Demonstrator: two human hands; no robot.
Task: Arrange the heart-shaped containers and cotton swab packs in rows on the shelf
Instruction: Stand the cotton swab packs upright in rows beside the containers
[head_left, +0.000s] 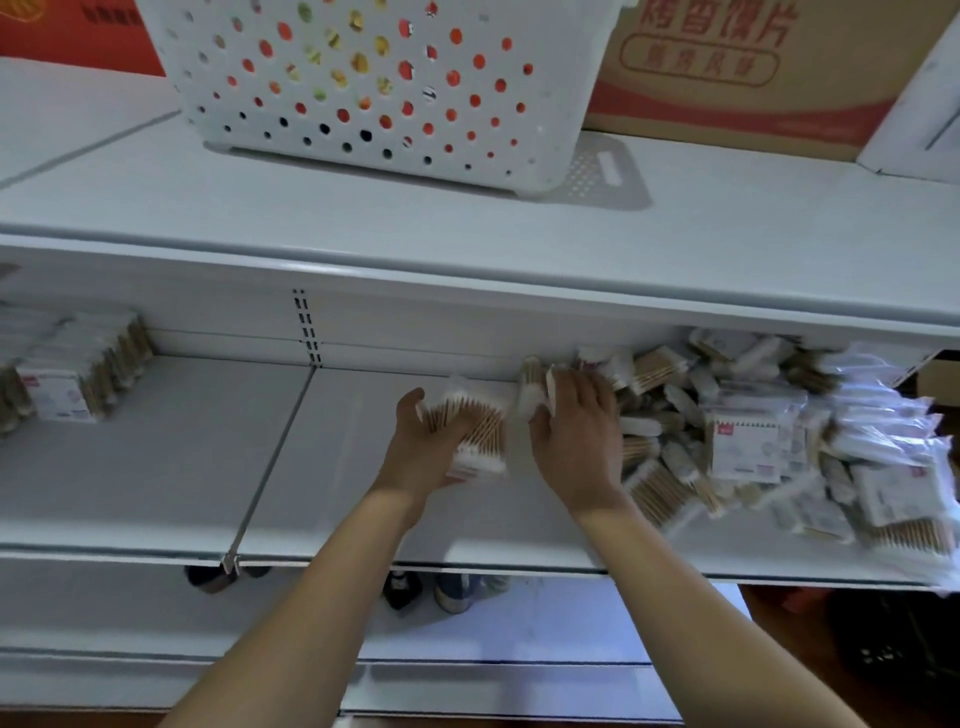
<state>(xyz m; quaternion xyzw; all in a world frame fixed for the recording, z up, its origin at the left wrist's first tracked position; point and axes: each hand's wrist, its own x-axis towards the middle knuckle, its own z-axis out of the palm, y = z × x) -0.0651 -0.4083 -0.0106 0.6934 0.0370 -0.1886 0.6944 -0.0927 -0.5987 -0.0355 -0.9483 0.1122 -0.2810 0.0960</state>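
Both forearms reach in over the front lip of the middle shelf (130, 499). Left hand (421, 447) holds a cotton swab pack (470, 431), thumb over its far edge, fingers under it, the pack just above or on the shelf board; which, I cannot tell. Right hand (574, 441) lies palm down at the near edge of the loose pile (753, 441), fingers curled round a second pack (535, 389) standing against the back panel.

Progress, as judged: early. One tidy row of packs (78, 369) stands at the far left of the shelf, well apart from the hands. The bay between that row and the hands holds nothing. The pile on the right is large and jumbled, packs overlapping at all angles, some hanging over the front edge. Most of the sorting is left. No heart-shaped containers visible anywhere on this shelf; blur at the right side hides detail.

In the way: a metal divider rail (270, 467) runs front to back between the row and the hands. The upper shelf overhangs the back of the pile.

Farther up: a white perforated basket (363, 78) sits on the upper shelf, coloured items showing through its holes, and a cardboard box (727, 67) beside it on the right.
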